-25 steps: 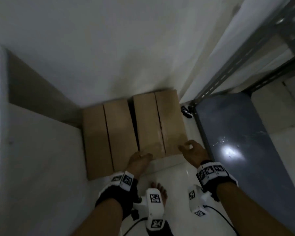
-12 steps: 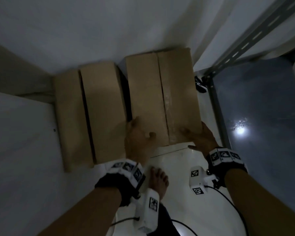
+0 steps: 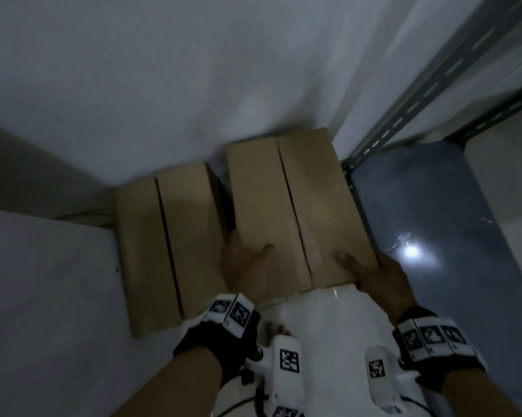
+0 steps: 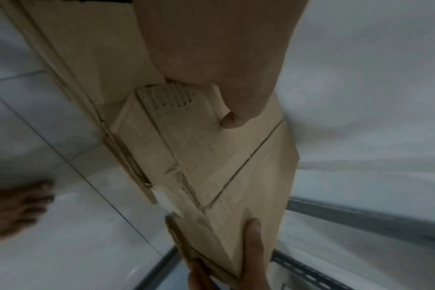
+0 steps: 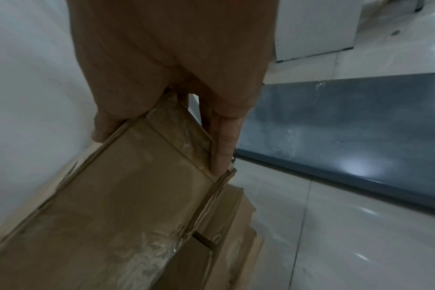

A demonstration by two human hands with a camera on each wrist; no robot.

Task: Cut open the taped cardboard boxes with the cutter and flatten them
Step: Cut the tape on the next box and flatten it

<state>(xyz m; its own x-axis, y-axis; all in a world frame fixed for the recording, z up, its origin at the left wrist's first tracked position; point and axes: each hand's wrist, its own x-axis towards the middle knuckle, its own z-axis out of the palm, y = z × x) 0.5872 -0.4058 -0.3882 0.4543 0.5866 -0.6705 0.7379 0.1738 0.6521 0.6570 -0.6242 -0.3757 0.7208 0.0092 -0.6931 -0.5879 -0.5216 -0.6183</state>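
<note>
Dim corner, both hands' fingers under box [image 3: 299, 206]

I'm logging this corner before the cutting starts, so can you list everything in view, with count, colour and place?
Held box: one, brown, right of the pair, near end gripped at both corners.
Other box: one, brown, on the floor against the wall, left of the held one.
Shelf board: one, dark blue-grey, right.
Slotted rack post: one, grey, upper right.
Floor: white tiles.
Bare foot: one, on the tiles.
Left hand: grips the held box.
Right hand: grips it too.
</note>
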